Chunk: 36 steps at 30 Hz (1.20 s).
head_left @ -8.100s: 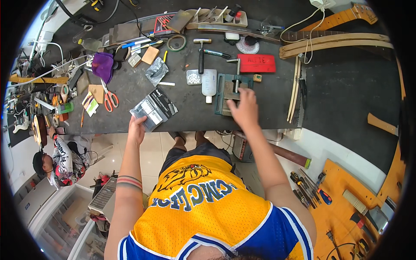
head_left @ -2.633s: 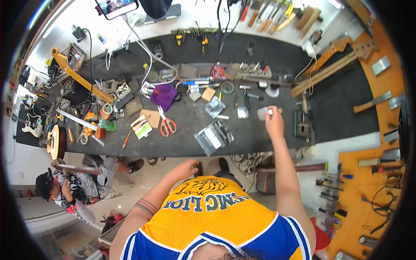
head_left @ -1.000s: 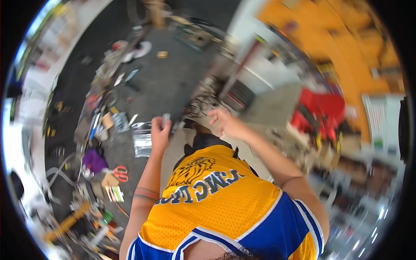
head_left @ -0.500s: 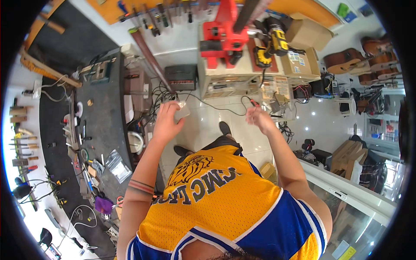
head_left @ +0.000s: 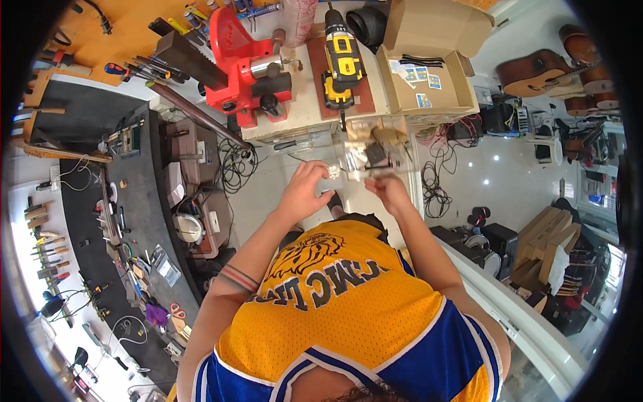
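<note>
My left hand [head_left: 308, 187] is closed on a small clear container of white pieces [head_left: 333, 172], left of the drawer. My right hand [head_left: 383, 191] grips the front of a pulled-out clear drawer [head_left: 395, 154], which holds blurred light and dark small items. Above the drawer a cabinet top [head_left: 372, 94] carries a red bench machine [head_left: 234, 97], a yellow-black cordless drill [head_left: 345, 63] and an open cardboard box [head_left: 435, 94].
A dark workbench [head_left: 137, 201] with tools and bags runs along the left. Coiled cables [head_left: 234, 167] lie on the floor. At the right are guitars [head_left: 536, 74], cardboard pieces [head_left: 539, 241] and a white-framed glass cabinet [head_left: 502, 315]. A metal pipe [head_left: 197, 114] leans near the bench.
I have turned rightward from the bench to the cabinet. My left hand has carried the small container across. The clear drawer now shows pulled out, with my right hand at its front.
</note>
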{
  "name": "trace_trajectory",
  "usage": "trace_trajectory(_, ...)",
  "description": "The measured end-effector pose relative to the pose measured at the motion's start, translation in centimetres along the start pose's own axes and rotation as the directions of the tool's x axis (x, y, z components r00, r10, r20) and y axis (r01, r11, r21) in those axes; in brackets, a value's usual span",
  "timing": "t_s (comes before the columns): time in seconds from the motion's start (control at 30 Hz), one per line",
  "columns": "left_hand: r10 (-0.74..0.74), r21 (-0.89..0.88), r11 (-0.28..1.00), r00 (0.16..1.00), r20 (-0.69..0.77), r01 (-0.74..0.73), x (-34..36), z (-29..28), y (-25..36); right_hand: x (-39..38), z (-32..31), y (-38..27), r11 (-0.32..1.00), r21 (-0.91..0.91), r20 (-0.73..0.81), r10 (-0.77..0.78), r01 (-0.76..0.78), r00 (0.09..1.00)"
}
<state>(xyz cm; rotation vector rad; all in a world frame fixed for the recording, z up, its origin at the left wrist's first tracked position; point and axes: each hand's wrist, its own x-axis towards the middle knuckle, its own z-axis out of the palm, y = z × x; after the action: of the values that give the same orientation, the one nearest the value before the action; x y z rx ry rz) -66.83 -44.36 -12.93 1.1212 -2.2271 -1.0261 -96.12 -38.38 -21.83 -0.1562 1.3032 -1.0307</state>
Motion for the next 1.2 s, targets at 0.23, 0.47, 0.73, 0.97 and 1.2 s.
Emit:
trace_trajectory(0.23, -0.066, 0.035, 0.997, 0.995, -0.071, 0.069, 0.7, 1.6, 0.2, 9.6, 3.6, -8.7, 0.984, 0.044, 0.162, -0.179, 0.174, 0.97)
trace_trajectory(0.47, -0.075, 0.014, 0.997, 0.996, -0.037, 0.075, 2.7, 4.4, 0.6, 15.7, 1.3, -6.9, 0.982, 0.174, -0.002, 0.068, -0.066, 0.998)
trace_trajectory(0.73, -0.051, 0.204, 0.977, 0.998, -0.042, 0.059, 9.3, 7.1, -0.2, 12.7, -2.6, -0.8, 0.933, 0.359, 0.103, -0.062, 0.021, 0.993)
trace_trajectory(0.97, 0.015, 0.091, 0.995, 0.981, 0.196, -0.033, 12.6, 12.5, -0.3, 4.4, -3.8, 0.9, 0.974, 0.22, 0.076, 0.043, -0.059, 0.996)
trace_trajectory(1.2, 0.156, 0.315, 0.933, 0.985, 0.078, -0.172, 15.4, 16.2, -0.6, 2.4, -2.9, -0.2, 0.988, 0.155, 0.159, -0.002, -0.023, 0.987)
